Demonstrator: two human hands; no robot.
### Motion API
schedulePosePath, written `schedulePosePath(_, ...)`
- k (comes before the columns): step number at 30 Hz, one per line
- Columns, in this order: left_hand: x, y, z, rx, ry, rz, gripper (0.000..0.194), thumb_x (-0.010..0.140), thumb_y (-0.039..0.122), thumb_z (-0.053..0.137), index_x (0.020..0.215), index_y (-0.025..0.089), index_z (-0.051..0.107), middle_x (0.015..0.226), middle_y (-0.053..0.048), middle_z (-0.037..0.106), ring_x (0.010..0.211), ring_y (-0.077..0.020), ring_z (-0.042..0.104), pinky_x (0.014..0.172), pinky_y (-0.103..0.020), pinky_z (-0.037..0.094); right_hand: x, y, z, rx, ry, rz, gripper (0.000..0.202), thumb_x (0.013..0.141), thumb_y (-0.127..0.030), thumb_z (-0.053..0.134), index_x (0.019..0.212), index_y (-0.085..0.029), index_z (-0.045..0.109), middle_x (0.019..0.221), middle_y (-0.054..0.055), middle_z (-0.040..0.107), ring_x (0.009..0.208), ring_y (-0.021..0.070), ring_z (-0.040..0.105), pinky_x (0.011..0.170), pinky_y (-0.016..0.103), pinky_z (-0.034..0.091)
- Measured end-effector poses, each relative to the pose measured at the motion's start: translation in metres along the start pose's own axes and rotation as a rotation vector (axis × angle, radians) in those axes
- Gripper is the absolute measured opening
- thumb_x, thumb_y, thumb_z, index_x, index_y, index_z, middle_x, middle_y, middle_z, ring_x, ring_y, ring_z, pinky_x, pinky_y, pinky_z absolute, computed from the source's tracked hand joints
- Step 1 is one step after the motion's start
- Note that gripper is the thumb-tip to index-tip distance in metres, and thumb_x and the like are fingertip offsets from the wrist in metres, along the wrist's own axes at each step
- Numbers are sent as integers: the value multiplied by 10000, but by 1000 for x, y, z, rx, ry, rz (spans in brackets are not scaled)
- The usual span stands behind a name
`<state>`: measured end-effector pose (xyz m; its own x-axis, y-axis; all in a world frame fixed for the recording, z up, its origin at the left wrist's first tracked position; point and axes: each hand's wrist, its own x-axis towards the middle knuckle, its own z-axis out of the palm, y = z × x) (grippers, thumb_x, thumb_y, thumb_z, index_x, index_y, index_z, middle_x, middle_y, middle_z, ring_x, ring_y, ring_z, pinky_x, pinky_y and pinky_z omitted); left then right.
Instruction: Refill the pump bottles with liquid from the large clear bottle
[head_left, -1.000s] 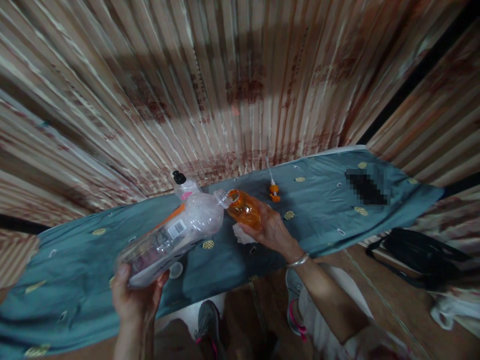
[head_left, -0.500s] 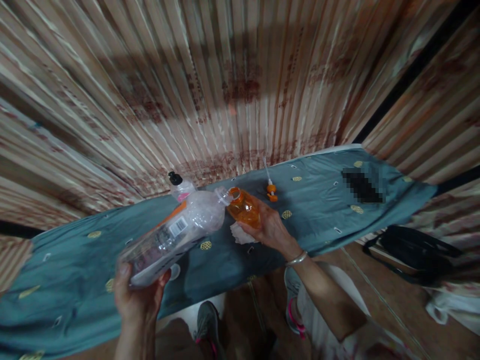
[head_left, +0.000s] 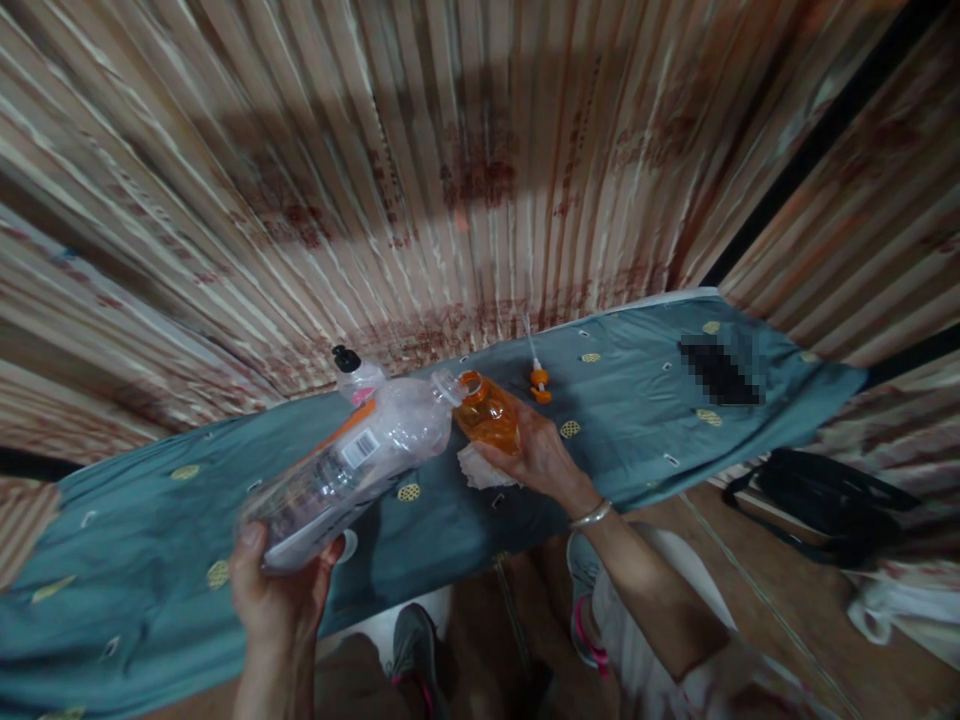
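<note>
My left hand (head_left: 281, 590) is closed round the base of a large clear plastic bottle (head_left: 409, 420) with a printed label and barcode. The bottle is tipped, its neck pointing up and to the right. In my right hand (head_left: 547, 455) is a smaller orange see-through bottle (head_left: 487, 415), uncapped and leaning left. The two mouths meet or nearly touch; I cannot tell whether liquid passes between them. Behind lies an orange spray pump (head_left: 540, 380) with a thin clear tube. A crumpled white tissue (head_left: 484, 468) sits under the orange bottle.
A teal patterned cloth (head_left: 630, 400) covers the narrow table. A bottle with a black pump top (head_left: 346, 358) stands at the back, by the curtain (head_left: 480, 180). On the right lies a blurred-out dark object (head_left: 721, 372). A black bag (head_left: 825, 505) is at the lower right.
Both bottles keep almost the same pose, the clear one's neck still at the orange bottle's mouth. The whole view has shifted very slightly.
</note>
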<state>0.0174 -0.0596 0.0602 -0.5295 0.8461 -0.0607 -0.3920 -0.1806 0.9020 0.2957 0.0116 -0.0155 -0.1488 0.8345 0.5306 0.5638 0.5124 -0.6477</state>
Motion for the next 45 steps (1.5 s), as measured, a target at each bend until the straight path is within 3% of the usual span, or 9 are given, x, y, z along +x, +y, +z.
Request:
schedulePosePath(13, -2, -1, 6, 1, -38, 30, 597, 455, 505, 951, 930, 214, 738, 849, -43, 778, 486, -181, 627, 284, -242, 457, 1, 3, -4, -25, -17, 7, 769, 891, -428, 793, 1553, -234, 453, 1330, 135, 757, 1204, 321, 751, 1023, 465, 631)
schedulePosePath(21, -1, -2, 7, -8, -65, 30, 619, 480, 484, 934, 986, 187, 734, 799, -41, 763, 444, -181, 600, 261, -252, 426, 1, 5, -4, -5, -30, 37, 745, 877, -458, 800, 1505, -198, 497, 1309, 157, 760, 1210, 336, 745, 1047, 485, 618)
schedulePosePath(26, 3, -6, 0, -25, -98, 23, 535, 555, 471, 890, 985, 194, 734, 893, -65, 791, 482, -179, 630, 294, -237, 438, 1, 5, -5, 32, -14, 23, 689, 896, -407, 779, 1490, -195, 499, 1346, 157, 741, 1219, 317, 742, 1061, 472, 614)
schedulePosePath(33, 2, -4, 3, 9, -110, 41, 602, 538, 502, 902, 1021, 180, 741, 952, -106, 789, 475, -174, 601, 284, -252, 411, 1, 6, -5, 35, -8, 31, 717, 881, -428, 797, 1488, -180, 507, 1316, 159, 755, 1223, 332, 738, 1050, 482, 617)
schedulePosePath(36, 1, -3, 5, 26, -79, 52, 641, 488, 553, 914, 974, 173, 739, 908, -99, 784, 461, -177, 592, 262, -257, 395, 1, 6, -5, 58, -9, 39, 729, 883, -416, 797, 1504, -181, 498, 1354, 162, 739, 1240, 333, 731, 1067, 485, 609)
schedulePosePath(41, 2, -3, 5, 19, -99, 42, 520, 495, 531, 919, 840, 195, 723, 769, -32, 750, 448, -167, 592, 269, -242, 428, 1, 5, -5, 62, -13, 67, 721, 866, -389, 812, 1494, -200, 514, 1361, 151, 737, 1227, 333, 738, 1063, 486, 612)
schedulePosePath(45, 2, -3, 4, 27, -65, 54, 527, 468, 545, 916, 788, 177, 716, 836, -72, 771, 502, -180, 615, 255, -236, 413, 2, 4, -5, 60, -2, 53, 721, 867, -384, 810, 1498, -208, 507, 1380, 150, 727, 1240, 328, 732, 1064, 481, 613)
